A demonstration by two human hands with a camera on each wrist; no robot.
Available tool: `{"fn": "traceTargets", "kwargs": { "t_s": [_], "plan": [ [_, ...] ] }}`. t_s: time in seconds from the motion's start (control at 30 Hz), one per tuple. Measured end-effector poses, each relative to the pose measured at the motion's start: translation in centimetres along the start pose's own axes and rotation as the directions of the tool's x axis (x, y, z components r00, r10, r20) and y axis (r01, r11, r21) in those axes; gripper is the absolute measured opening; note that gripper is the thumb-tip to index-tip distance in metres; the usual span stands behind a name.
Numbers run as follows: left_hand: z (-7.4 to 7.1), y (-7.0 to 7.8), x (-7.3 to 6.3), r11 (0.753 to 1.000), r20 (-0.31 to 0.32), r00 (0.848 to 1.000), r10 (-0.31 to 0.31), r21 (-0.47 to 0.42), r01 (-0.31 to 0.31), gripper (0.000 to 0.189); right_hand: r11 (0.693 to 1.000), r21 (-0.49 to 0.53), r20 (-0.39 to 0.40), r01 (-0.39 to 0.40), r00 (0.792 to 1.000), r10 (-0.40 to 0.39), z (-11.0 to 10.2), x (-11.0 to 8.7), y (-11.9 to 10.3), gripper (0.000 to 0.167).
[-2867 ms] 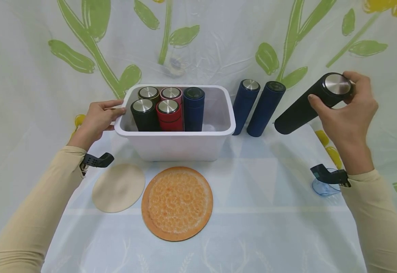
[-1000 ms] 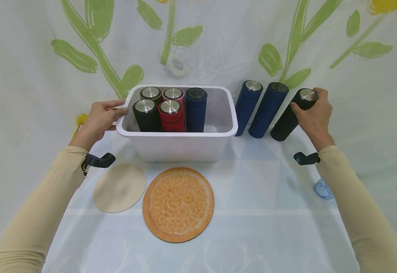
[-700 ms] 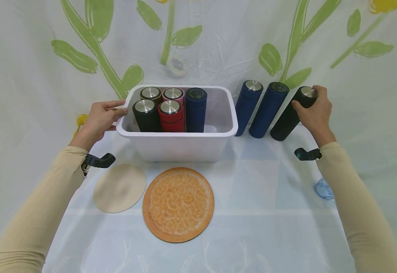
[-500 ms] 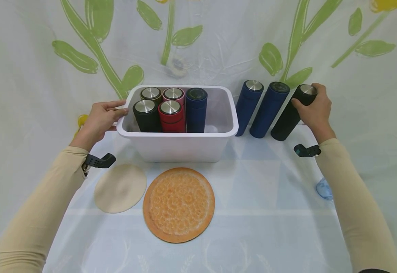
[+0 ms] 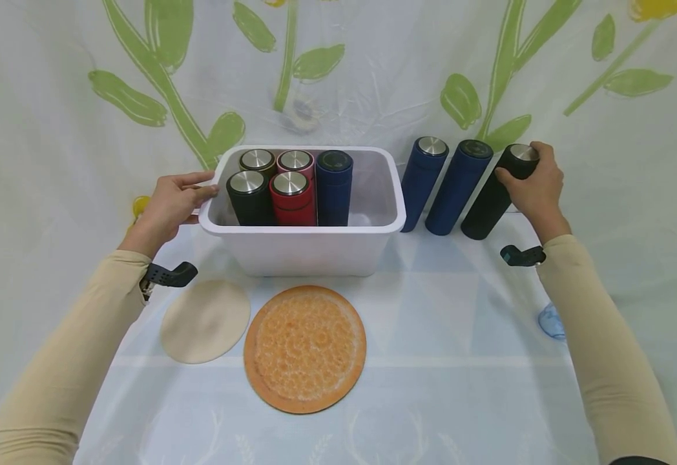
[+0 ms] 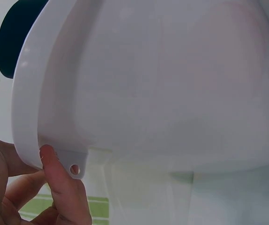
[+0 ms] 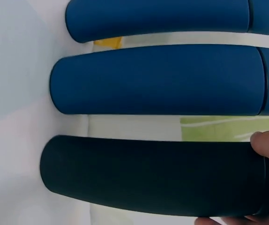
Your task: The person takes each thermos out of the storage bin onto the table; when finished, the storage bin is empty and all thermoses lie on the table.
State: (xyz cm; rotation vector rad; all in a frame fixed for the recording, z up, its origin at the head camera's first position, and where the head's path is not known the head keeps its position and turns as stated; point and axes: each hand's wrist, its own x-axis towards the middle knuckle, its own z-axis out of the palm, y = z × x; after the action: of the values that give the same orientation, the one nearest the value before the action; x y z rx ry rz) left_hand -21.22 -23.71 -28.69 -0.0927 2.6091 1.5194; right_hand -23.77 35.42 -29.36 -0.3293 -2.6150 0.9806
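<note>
The black flask (image 5: 486, 203) stands right of the tub (image 5: 303, 252), beyond a blue flask (image 5: 422, 184) and a second blue flask (image 5: 458, 187), and I see it already inside the fingers of the right hand (image 5: 535, 188), by far the nearer one: thumb on the side toward the tub, the others curled round the side away from it, spread only as far as the girth demands. They have it by the top end, so its long axis runs down from them to the tabletop (image 5: 431, 387); I judge it upright, parallel to the blue pair, though I can't be certain the base touches. Any shift tubward would, I think, have to clear that pair. The left hand (image 5: 170, 210) holds the tub's left rim, fingers drawn close about the lip beside a pierced tab (image 6: 81, 159). The flask is a matte cylinder with a flat steel lid (image 5: 524, 152); the tub is smooth white plastic, rounded at the corners, with five flasks (image 5: 293, 206) standing inside, left of its middle. In front of the tub I have a plain beige disc (image 5: 205, 321) and a bubbly-textured orange disc (image 5: 305, 349).
</note>
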Motion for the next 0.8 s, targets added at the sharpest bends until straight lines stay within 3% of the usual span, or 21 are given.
{"fn": "traceTargets", "kwargs": {
  "t_s": [0.3, 0.8],
  "plan": [
    [0.1, -0.1, 0.1, 1.0, -0.008, 1.0, 0.0, 0.002, 0.0, 0.055, 0.998, -0.011, 0.063, -0.07, 0.996, 0.07, -1.3, -0.5, -0.1, 0.1],
    [0.0, -0.3, 0.1, 1.0, 0.001, 1.0, 0.002, -0.004, -0.002, 0.057, 0.999, -0.04, 0.023, 0.007, 1.0, -0.006, -2.6, -2.0, -1.3, 0.1]
  ]
}}
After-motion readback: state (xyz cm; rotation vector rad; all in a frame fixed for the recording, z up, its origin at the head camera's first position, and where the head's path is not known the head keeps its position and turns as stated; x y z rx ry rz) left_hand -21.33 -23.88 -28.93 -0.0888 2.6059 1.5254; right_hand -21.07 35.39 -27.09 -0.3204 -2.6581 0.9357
